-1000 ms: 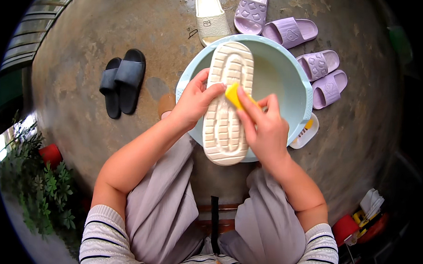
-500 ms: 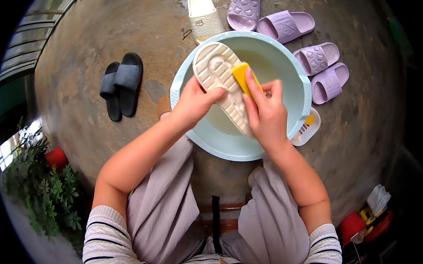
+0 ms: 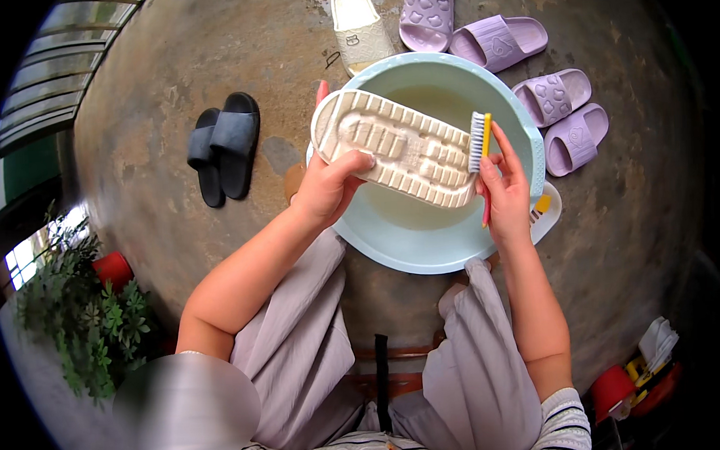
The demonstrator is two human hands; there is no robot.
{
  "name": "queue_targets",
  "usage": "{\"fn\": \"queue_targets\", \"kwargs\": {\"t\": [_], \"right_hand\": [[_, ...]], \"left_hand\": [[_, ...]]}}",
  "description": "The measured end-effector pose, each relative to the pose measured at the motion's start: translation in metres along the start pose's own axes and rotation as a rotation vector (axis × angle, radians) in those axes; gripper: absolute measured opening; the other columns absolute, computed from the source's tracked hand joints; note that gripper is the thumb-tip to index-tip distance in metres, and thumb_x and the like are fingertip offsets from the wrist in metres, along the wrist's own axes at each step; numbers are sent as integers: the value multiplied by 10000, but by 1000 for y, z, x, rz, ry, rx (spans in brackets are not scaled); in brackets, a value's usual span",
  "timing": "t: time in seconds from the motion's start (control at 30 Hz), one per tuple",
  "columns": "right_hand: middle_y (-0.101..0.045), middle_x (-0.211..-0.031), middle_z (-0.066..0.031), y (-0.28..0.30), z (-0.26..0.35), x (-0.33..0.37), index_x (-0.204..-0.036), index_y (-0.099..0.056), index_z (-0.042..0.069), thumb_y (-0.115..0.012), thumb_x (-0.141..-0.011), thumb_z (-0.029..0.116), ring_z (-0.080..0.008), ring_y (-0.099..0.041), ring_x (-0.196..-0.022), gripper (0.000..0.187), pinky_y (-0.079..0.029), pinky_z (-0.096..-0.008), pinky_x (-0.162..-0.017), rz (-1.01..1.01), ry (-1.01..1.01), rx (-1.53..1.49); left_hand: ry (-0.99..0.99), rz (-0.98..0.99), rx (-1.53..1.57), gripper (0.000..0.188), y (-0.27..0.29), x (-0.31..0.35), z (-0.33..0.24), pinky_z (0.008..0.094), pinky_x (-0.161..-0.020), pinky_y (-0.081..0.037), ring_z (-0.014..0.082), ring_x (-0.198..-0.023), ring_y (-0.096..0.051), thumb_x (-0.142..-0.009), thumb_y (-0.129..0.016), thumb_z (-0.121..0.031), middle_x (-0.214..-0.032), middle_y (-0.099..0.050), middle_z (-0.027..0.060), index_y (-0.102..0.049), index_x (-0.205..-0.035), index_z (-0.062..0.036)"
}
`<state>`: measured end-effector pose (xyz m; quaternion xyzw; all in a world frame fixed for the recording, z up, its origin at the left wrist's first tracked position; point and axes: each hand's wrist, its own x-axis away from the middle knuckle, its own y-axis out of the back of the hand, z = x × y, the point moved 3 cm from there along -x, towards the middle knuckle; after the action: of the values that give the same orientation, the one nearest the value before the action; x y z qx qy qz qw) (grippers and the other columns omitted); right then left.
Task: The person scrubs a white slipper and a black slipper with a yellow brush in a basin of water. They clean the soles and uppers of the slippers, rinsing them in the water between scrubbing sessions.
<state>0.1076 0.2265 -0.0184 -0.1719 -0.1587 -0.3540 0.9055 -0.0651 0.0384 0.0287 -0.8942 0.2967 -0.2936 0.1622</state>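
Cream slipper (image 3: 405, 153) is held sole-up above the pale blue basin (image 3: 412, 251), fingers of the left hand (image 3: 332, 185) closed around its edge. Fingers of the right hand (image 3: 507, 196) grip a yellow brush (image 3: 486, 137), bristles beside the sole's end; contact is unclear. Scrubbing appears in hand; another stroke calls for a steady sole.

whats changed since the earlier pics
The cream ridge-soled slipper has swung from lengthwise to slanting crosswise, near end rightward. The yellow, pale-bristled brush has moved right and turned, bristle side now showing. The left hand still grips the slipper, the right hand the brush; the round pale-blue plastic basin stays beneath.
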Motion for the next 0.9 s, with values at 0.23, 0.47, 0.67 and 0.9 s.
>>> {"fn": "queue_targets", "kwargs": {"t": [0.23, 0.47, 0.67, 0.9], "right_hand": [[-519, -994, 11, 11, -6, -19, -1522, -498, 138, -651, -988, 64, -15, -490, -684, 561, -401, -167, -579, 10, 5, 39], [-516, -1023, 16, 19, -6, -32, -1521, -508, 152, -650, -988, 73, -24, -499, -809, 557, -446, -176, -707, 30, 201, 216], [-506, -952, -15, 17, -25, -42, -1455, -590, 164, -696, -938, 112, -107, -513, -830, 530, -464, -238, -792, 60, 302, 588], [-540, -952, -95, 1, -52, -50, -1452, -589, 237, -698, -928, 190, -237, -614, -796, 537, -530, -341, -755, 4, 340, 913]], "left_hand": [[-489, 331, -813, 1222, 16, -6, -22, 424, -1158, -383, 269, -1385, -453, -638, -965, -177, -1502, -417, 153, -155, -1548, -81], [-165, 389, -626, 1148, 21, 5, -14, 400, -1159, -389, 250, -1356, -497, -626, -977, -185, -1452, -515, 125, -287, -1536, -62], [-36, 380, -1037, 911, 25, 17, 8, 391, -1114, -419, 284, -1322, -497, -690, -914, -145, -1418, -489, 151, -482, -1484, -36], [-146, 305, -1692, 1056, 19, 25, 36, 439, -971, -532, 377, -1171, -539, -556, -916, -140, -1386, -448, 200, -440, -1495, -51]]}}
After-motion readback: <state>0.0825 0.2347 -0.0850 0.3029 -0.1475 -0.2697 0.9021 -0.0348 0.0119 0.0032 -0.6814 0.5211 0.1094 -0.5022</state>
